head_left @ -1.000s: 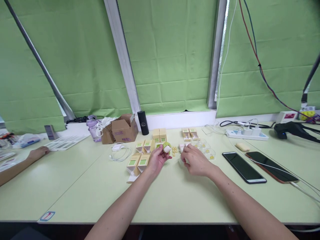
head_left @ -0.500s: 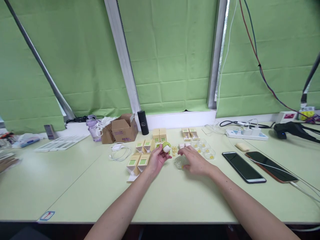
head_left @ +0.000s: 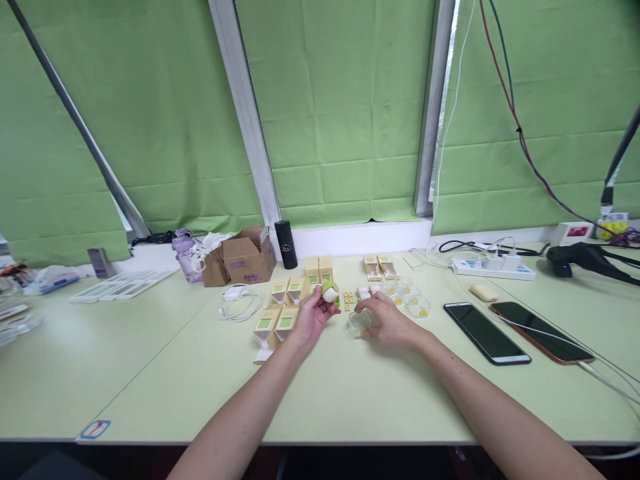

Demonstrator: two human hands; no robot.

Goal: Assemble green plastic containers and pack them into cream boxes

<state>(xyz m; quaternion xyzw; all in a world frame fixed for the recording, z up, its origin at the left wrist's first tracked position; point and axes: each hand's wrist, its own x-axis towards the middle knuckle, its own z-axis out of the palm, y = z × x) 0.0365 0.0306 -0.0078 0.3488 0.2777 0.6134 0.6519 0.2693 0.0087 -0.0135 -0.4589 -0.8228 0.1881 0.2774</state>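
My left hand point(head_left: 311, 316) is closed on a small white and green round object point(head_left: 330, 292), held just above the pale green table point(head_left: 150, 373). My right hand point(head_left: 389, 321) curls around a small clear plastic cup point(head_left: 358, 323) standing on the table. Between the hands lie several tiny yellow pieces point(head_left: 349, 301). More clear cups point(head_left: 411, 300) with yellow bits sit just beyond my right hand. Tan cartons with green labels point(head_left: 280, 321) stand by my left hand.
Two phones point(head_left: 486, 332) lie to the right, one on a white cable. A power strip point(head_left: 493, 268) and black device point(head_left: 575, 257) sit at the back right. Brown cardboard boxes point(head_left: 245, 261), a black cylinder point(head_left: 285, 245) and a coiled white cable point(head_left: 239, 303) stand at the back left.
My right hand drew back from the cups and closed round one clear cup nearer me. Another person's hand at the far left left the view. My left hand barely moved.
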